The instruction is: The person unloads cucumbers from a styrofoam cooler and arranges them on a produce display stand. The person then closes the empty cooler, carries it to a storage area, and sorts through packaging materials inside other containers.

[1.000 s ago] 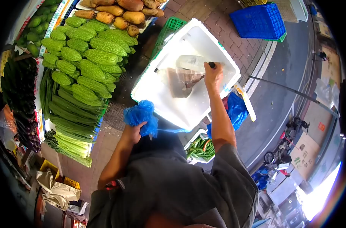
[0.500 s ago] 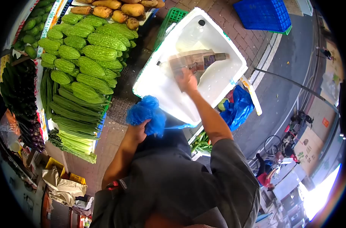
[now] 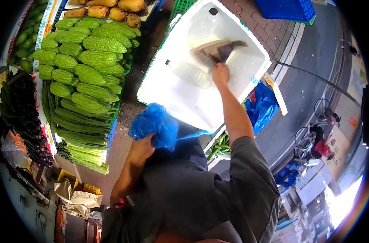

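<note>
My left hand [image 3: 143, 146] grips a crumpled blue plastic bag [image 3: 156, 123] in front of my body, beside the near left corner of a white foam box [image 3: 192, 107]. Over the inside of that box, my right hand [image 3: 221, 74] has its fingers closed on a blurred brownish sheet, seemingly newspaper [image 3: 210, 50]. Two clear plastic bottles lie in the box, one with a black cap [image 3: 212, 11] near the far end, the other [image 3: 192, 75] across the middle.
Bitter melons [image 3: 97, 58], long green beans [image 3: 83, 125] and celery [image 3: 87, 156] are stacked on the left. A blue crate [image 3: 285, 9] stands at the top right. Another blue bag [image 3: 263, 105] is right of the box; a cyclist in red [image 3: 323, 148] is on the road.
My right hand let go of a black-capped item, took hold of the brown sheet and moved it up and right. The bottles now show more fully. My left hand still holds the blue bag.
</note>
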`<state>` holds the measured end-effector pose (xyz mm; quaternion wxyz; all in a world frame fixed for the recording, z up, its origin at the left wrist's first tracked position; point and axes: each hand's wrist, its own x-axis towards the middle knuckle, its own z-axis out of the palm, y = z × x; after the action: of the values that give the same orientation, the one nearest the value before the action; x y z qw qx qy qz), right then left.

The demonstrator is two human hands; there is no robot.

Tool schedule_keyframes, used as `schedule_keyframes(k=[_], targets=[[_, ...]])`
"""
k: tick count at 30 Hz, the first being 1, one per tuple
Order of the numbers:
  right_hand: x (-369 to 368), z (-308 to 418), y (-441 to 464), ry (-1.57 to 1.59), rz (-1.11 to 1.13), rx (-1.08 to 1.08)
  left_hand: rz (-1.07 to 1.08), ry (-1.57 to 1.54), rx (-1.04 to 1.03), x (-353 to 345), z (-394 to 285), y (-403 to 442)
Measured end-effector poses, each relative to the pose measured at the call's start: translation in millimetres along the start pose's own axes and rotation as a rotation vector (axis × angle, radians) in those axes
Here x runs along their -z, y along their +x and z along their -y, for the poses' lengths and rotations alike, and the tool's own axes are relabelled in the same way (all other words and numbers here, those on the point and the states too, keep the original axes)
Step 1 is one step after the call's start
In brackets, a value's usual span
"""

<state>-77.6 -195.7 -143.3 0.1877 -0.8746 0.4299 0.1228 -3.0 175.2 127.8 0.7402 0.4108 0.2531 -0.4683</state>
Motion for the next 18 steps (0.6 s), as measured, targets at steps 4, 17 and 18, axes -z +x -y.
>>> schedule_keyframes(k=[4, 17, 18], targets=[[59.2, 14.6, -18.8, 0.121, -0.325, 0.030, -0.024, -0.048, 0.038, -17.9, -3.0, -13.9], [136.2, -20.9, -389.6, 0.575, 0.215, 0.242, 0.125, -0.014, 0.187, -70.1, 33.0, -3.4], [149.5, -23.7, -396.1, 0.612, 0.183, 0.114, 0.185, -0.008, 0.241, -70.1, 46.0, -0.3]])
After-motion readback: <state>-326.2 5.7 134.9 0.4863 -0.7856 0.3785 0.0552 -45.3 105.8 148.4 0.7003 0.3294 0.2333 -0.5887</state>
